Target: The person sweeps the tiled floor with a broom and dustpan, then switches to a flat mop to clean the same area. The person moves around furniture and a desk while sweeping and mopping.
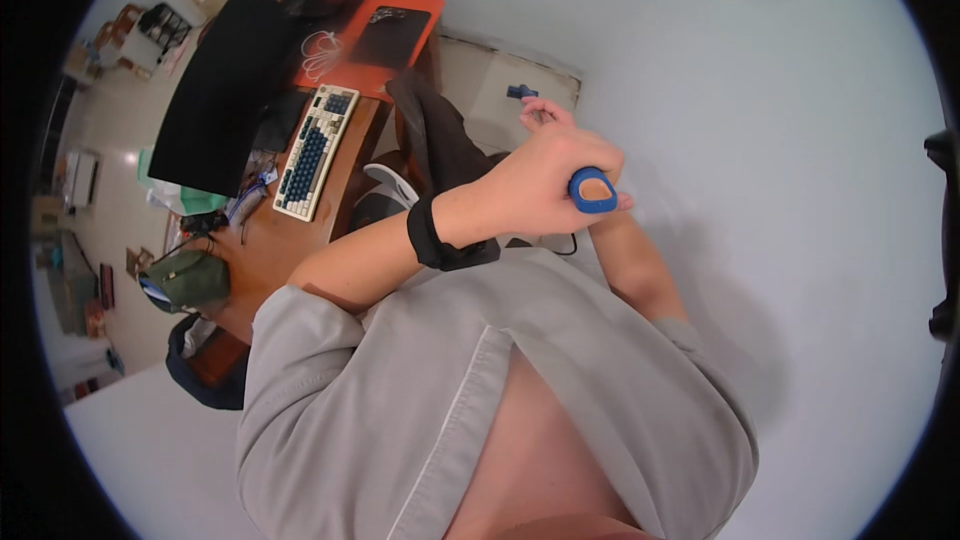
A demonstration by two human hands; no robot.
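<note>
Grey shirt (320,370), nearest, below and right of the keyboard (318,152). Left hand (570,160), right of the keyboard, clamped in a fist round a blue handle (594,204); handle end with a tan inset pokes out of the fist, rest hidden. Black wristband (425,230) on left wrist, between fist and keyboard. Right hand (550,115), right of and slightly above the keyboard, partly hidden behind the left; fingers look curled, cannot tell if closed on anything. Small dark-blue piece (521,92) just beside its fingertips, held or not unclear. Dark cloth (435,130) right of keyboard. Keyboard lies on a wooden desk (270,255). Black monitor (220,90) left of it, orange mat (350,70) above, white cable (321,55) on mat. Green bag (190,280) below left of keyboard. Pale wall (750,90) far right of it.
</note>
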